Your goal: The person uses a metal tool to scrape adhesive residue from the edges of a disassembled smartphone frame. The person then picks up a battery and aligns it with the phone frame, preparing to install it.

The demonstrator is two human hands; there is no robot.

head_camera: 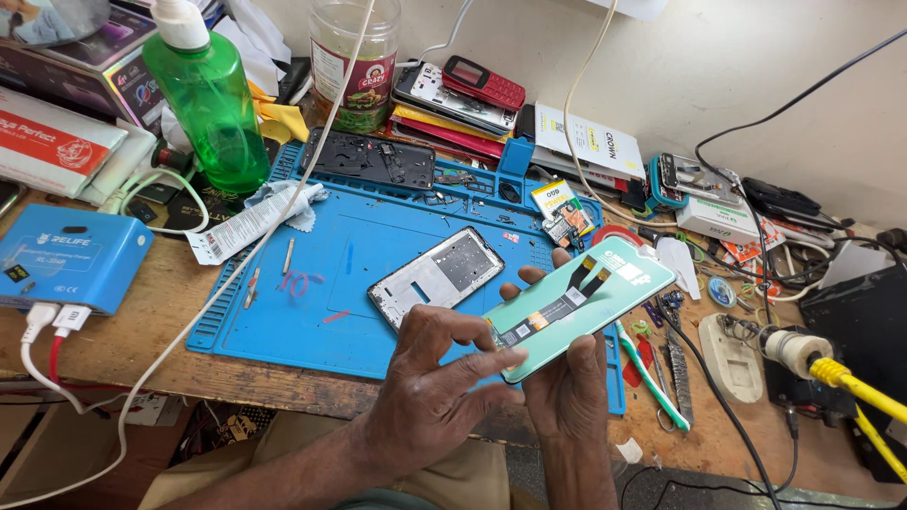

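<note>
A replacement phone screen (605, 297) with a pale green backing and black-and-orange flex cables lies tilted across my right hand (567, 378), which supports it from below. My left hand (435, 378) pinches the screen's near corner with thumb and fingers. Just beyond my hands, an open phone frame (436, 276) with a grey metal interior lies on the blue repair mat (283, 312). A second opened phone body (370, 159), dark inside, rests at the mat's far edge.
A green bottle (210, 104), a jar (357, 57), a blue charger box (68, 257) and stacked phones (463, 93) crowd the bench. A soldering iron with yellow cable (803, 354), tweezers (678, 368) and a toothbrush (652, 378) lie at the right.
</note>
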